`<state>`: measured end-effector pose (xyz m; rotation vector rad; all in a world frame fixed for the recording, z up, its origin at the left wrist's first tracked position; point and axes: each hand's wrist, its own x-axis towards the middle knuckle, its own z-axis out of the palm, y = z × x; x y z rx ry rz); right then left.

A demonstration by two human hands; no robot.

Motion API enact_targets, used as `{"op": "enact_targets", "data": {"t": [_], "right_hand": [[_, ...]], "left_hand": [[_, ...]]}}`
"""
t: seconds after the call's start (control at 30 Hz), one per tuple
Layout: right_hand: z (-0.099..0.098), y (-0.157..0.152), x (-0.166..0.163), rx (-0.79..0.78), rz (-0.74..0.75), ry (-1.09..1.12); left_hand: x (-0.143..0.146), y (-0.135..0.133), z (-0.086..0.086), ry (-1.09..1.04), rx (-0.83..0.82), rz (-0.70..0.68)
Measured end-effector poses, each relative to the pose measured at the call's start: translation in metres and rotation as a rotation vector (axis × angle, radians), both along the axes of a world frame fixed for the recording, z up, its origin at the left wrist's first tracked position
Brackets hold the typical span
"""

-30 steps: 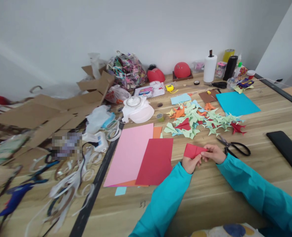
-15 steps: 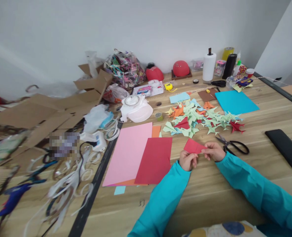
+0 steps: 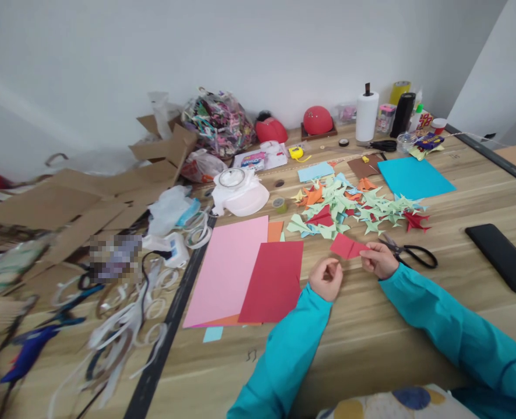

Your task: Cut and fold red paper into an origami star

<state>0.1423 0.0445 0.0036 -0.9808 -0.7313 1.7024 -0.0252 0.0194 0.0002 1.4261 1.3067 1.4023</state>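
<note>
A small red paper (image 3: 347,247) with a crease across it is pinched at its right edge by my right hand (image 3: 379,260). Just below and left of the paper is my left hand (image 3: 327,278), its thumb and fingers curled together in a ring, apart from the paper and with nothing seen in them. Black-handled scissors (image 3: 419,256) lie beside my right hand. Behind the paper spreads a pile of folded paper figures (image 3: 334,201), mostly pale green with some orange, red and blue. A large red sheet (image 3: 272,282) lies left of my left hand, overlapping a pink sheet (image 3: 227,267).
A black phone (image 3: 502,257) lies at the right, and a bright blue sheet (image 3: 416,178) behind the scissors. Left of the sheets are tangled white strips (image 3: 120,326), a blue glue gun (image 3: 31,352) and flattened cardboard (image 3: 57,189). A yellow tape measure (image 3: 296,153) sits farther back.
My left hand has let go of the red paper and drawn slightly down. My right hand keeps its pinch, and the paper now shows more of its creased face.
</note>
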Motion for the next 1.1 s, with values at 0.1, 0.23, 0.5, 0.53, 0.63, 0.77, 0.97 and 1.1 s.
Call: {"op": "enact_targets", "data": {"t": [0.1,0.23,0.5,0.53,0.63,0.77,0.97,1.1], "right_hand": [[-0.008,-0.001,-0.001,0.047,0.017,-0.121],[-0.013,-0.003,-0.001,0.116,0.114,-0.221],[-0.006,-0.003,0.0,0.074,-0.007,-0.107],[-0.005,-0.001,0.002,0.077,-0.036,-0.089],[-0.003,0.002,0.009,0.096,-0.098,-0.074],[-0.001,-0.006,0.01,0.236,-0.133,-0.178],[-0.005,-0.031,-0.004,0.506,0.027,-0.477],[-0.004,-0.035,-0.002,0.596,0.056,-0.576]], "left_hand": [[0.001,-0.004,0.003,0.437,0.321,0.016],[0.004,0.0,-0.001,0.737,0.533,-0.011],[0.004,0.001,-0.004,0.711,0.554,0.059],[0.004,0.0,-0.002,0.624,0.504,0.07],[0.005,-0.002,0.002,0.241,0.253,0.133],[0.011,-0.003,0.0,-0.32,-0.182,0.006],[0.018,-0.006,-0.004,-0.512,-0.38,-0.117],[0.017,-0.004,-0.007,-0.554,-0.429,-0.128]]}}
